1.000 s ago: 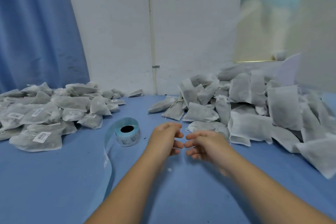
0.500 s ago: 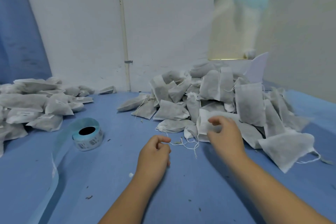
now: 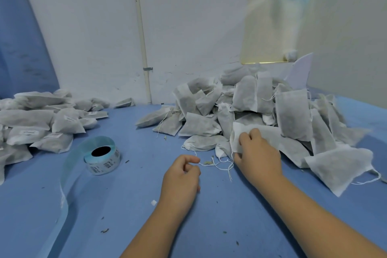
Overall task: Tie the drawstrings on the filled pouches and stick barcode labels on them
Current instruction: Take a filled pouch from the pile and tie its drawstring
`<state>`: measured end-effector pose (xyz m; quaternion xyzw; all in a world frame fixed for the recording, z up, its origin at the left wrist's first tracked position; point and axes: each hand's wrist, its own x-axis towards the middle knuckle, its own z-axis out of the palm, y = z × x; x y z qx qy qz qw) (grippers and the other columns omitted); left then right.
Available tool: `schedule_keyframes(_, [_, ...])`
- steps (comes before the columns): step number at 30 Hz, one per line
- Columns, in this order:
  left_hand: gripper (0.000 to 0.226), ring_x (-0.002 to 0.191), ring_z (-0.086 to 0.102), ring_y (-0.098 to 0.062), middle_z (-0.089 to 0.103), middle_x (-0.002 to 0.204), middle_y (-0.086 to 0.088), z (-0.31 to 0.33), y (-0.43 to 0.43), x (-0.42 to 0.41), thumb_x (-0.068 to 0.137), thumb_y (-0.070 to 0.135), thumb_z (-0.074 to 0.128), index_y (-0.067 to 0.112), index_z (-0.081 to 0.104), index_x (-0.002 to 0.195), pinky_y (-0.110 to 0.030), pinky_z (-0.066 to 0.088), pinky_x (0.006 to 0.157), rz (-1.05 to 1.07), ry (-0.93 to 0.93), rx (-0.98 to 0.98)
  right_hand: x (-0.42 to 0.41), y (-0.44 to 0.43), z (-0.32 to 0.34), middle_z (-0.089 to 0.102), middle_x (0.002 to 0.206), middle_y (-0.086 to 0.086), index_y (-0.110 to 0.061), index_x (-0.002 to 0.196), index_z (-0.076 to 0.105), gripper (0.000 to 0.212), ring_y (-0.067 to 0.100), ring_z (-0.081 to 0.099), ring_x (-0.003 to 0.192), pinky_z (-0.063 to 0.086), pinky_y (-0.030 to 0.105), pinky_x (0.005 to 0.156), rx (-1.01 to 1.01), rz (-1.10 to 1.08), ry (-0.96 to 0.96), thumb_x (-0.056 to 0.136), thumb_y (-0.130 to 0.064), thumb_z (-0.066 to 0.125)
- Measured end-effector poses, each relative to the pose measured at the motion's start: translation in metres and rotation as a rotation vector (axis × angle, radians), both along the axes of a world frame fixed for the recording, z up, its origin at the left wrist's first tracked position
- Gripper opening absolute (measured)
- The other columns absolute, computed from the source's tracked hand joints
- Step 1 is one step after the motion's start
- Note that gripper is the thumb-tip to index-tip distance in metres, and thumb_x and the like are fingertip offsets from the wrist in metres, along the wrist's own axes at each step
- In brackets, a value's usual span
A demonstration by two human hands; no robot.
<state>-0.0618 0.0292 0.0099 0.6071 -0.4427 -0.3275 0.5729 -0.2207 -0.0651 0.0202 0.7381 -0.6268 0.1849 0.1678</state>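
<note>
Blue tabletop (image 3: pixel 125 205), pouch (image 3: pixel 270 133) in right grip (image 3: pixel 257 159) — against pile (image 3: pixel 293 111)

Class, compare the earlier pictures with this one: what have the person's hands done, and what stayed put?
Both hands moved right toward the unlabelled pile; the right hand took hold of a pouch, the left hand curls beside loose drawstrings. Label roll and labelled pile are unmoved.

The pile of labelled pouches (image 3: pixel 37 123) is cut off by the left edge. Print on the label roll (image 3: pixel 104 163) cannot be read.
</note>
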Motion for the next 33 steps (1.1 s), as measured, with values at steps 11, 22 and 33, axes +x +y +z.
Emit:
schedule_keyframes(11, [0.026, 0.052, 0.053, -0.008, 0.056, 0.062, 0.014, -0.004, 0.0, 0.001, 0.092, 0.008, 0.049, 0.029, 0.063, 0.092, -0.013, 0.039, 0.045, 0.008, -0.031, -0.028, -0.017, 0.006, 0.006, 0.053, 0.093, 0.001, -0.012, 0.082, 0.059, 0.012, 0.024, 0.053, 0.076, 0.044, 0.035, 0.058, -0.206, 0.222, -0.469, 0.089, -0.022, 0.059])
schedule_keyframes(22, [0.053, 0.115, 0.044, 0.017, 0.047, 0.124, 0.028, 0.01, 0.011, -0.003, 0.082, 0.03, 0.07, 0.055, 0.039, 0.117, -0.009, 0.038, 0.094, -0.004, -0.266, -0.264, 0.009, 0.054, 0.029, 0.059, 0.076, -0.013, -0.027, 0.073, 0.058, 0.027, 0.011, 0.061, 0.074, 0.053, 0.04, 0.065, 0.012, 0.754, -1.083, 0.087, -0.005, 0.065])
schedule_keyframes(33, [0.058, 0.093, 0.067, 0.004, 0.069, 0.105, 0.02, 0.01, 0.018, 0.003, 0.074, 0.036, 0.071, 0.048, 0.044, 0.123, -0.017, 0.053, 0.075, -0.169, -0.152, -0.146, 0.024, 0.065, 0.022, 0.067, 0.071, -0.004, -0.002, 0.085, 0.063, 0.009, 0.009, 0.063, 0.067, 0.056, 0.022, 0.064, 0.455, 0.921, -1.414, 0.089, 0.006, 0.06])
